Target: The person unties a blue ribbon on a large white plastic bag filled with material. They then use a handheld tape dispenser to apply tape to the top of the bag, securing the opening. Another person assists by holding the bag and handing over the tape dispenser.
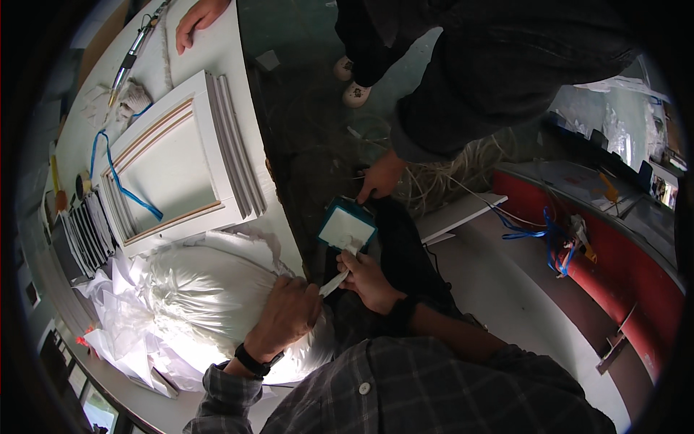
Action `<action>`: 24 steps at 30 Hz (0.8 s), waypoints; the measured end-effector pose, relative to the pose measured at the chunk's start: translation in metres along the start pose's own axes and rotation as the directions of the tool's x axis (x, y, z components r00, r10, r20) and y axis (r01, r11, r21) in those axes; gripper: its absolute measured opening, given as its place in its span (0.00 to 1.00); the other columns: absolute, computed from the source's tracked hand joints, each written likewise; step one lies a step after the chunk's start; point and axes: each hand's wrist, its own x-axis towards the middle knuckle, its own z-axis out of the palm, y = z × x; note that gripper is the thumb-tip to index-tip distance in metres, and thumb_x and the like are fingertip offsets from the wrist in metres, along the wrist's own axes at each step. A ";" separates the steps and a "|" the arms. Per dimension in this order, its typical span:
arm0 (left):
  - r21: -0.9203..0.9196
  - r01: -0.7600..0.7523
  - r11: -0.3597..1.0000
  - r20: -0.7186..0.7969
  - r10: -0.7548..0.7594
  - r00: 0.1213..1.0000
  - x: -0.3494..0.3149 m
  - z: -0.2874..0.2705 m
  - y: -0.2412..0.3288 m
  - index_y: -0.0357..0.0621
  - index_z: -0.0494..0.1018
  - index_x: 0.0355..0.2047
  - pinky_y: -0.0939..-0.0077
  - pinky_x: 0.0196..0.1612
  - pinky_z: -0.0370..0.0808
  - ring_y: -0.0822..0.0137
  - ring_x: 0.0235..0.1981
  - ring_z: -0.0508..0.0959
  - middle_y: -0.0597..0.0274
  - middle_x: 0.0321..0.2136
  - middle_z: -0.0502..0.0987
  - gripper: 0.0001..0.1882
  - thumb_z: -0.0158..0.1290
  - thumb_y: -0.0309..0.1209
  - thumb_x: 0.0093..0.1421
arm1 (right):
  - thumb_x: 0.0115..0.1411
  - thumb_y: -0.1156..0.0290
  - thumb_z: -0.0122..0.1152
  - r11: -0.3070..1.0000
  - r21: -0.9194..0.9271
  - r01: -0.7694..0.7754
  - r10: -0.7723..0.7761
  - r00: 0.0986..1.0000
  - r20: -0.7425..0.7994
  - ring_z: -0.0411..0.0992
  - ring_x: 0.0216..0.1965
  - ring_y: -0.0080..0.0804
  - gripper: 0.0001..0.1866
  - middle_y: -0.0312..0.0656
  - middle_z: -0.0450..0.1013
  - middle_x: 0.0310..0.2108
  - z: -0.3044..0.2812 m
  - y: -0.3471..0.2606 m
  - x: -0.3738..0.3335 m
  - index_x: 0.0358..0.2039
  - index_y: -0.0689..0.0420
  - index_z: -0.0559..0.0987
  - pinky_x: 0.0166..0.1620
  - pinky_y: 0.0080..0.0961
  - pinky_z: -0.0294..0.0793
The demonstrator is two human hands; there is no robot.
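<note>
A thin white strip (pixel 333 283) stretches between my two hands, just right of a stuffed white bag (pixel 210 293). My left hand (pixel 285 312) is closed on the strip's left end and lies against the bag's right side. The other end is pinched by my right hand (pixel 372 282). Beyond its fingertips is a flat teal-edged box (pixel 348 226) with a white face; a small pale clump (pixel 350 243) shows at its near edge. A co-worker's hand (pixel 383 176) reaches down to the box's far right corner.
Stacked white framed panels (pixel 230 155) lie on the white table (pixel 253 116) at left, with a blue cord (pixel 130 194) across them. Another person's hand (pixel 200 23) rests farther back. Tangled pale tubing (pixel 463 163) covers the floor; a red beam (pixel 600 289) runs along the right.
</note>
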 end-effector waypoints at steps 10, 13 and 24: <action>-0.021 -0.010 1.000 -0.011 0.010 1.000 0.000 -0.001 0.000 0.42 0.70 0.30 0.59 0.40 0.66 0.54 0.30 0.74 0.56 0.20 0.70 0.07 0.55 0.28 0.64 | 0.77 0.57 0.51 0.973 -0.193 0.127 -0.126 0.992 0.017 0.72 0.25 0.22 0.20 0.37 0.72 0.29 -0.007 0.003 0.005 0.40 0.63 0.77 0.30 0.24 0.76; -0.011 -0.016 1.000 -0.022 0.015 1.000 0.000 0.000 0.000 0.42 0.70 0.30 0.59 0.39 0.66 0.54 0.29 0.73 0.56 0.20 0.70 0.06 0.56 0.27 0.63 | 0.76 0.57 0.51 0.977 -0.189 0.103 -0.104 0.995 0.003 0.72 0.25 0.22 0.19 0.37 0.72 0.29 -0.006 0.004 0.006 0.40 0.63 0.77 0.31 0.25 0.77; -0.025 0.006 1.000 -0.019 -0.006 1.000 -0.003 0.005 -0.006 0.41 0.70 0.29 0.58 0.38 0.67 0.52 0.28 0.74 0.55 0.21 0.70 0.06 0.56 0.26 0.62 | 0.77 0.53 0.44 0.977 0.184 -0.107 0.068 0.976 0.209 0.74 0.42 0.30 0.22 0.40 0.72 0.41 -0.015 -0.017 -0.012 0.54 0.60 0.73 0.58 0.47 0.79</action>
